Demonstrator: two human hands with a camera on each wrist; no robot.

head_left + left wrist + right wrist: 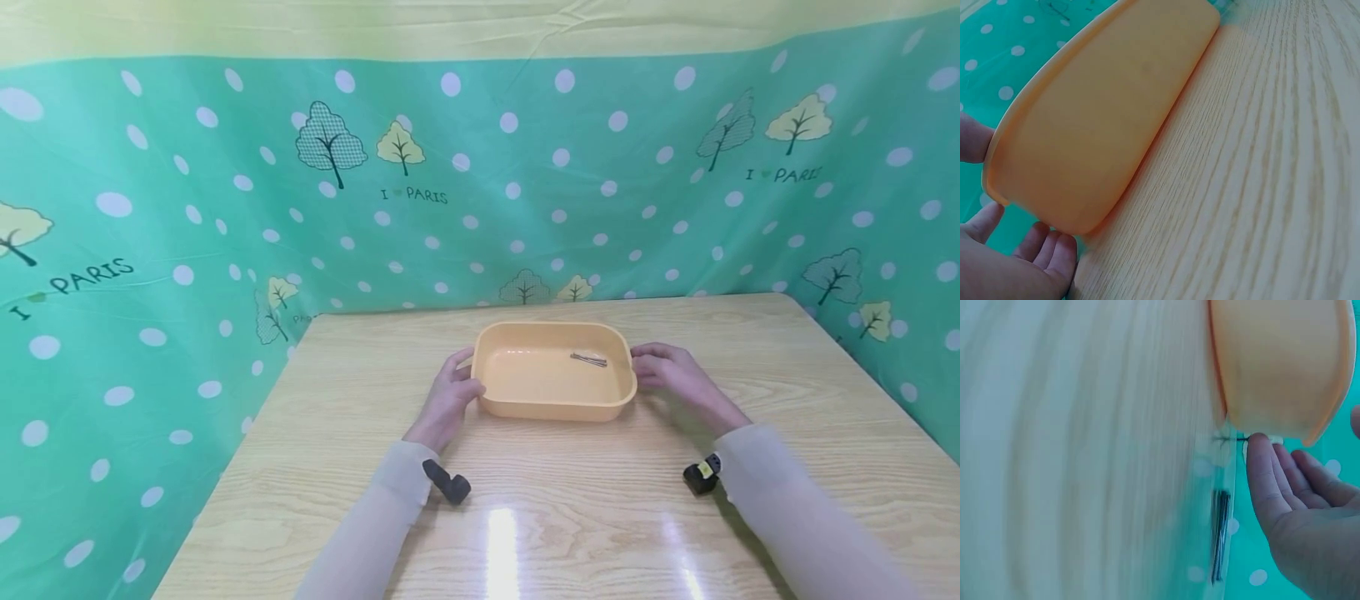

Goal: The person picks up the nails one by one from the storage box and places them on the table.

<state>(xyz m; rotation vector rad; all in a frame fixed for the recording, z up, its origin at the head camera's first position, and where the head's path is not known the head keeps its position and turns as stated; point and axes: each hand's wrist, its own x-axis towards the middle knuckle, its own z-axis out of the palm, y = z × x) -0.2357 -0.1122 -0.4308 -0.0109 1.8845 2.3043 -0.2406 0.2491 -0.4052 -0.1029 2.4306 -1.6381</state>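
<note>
A shallow orange plastic basin [555,410] with rounded corners sits on the wooden table between both hands. Inside, toward its right end, lie several thin metal pieces [588,359], slim like pins. My left hand [450,396] holds the left end, thumb at the rim near the front corner and fingers along the outer wall. In the left wrist view the fingers [1044,250] lie close against the basin's end. At the opposite end is my right hand [671,375]. Its fingers [1266,481] reach out nearly straight to the end wall, with the thumb apart from the rim.
The light wood table [585,500] runs under both forearms, with a glare streak near its front. A green dotted curtain [465,208] hangs behind the table and along both sides. Small black cameras [450,483] are strapped to the wrists.
</note>
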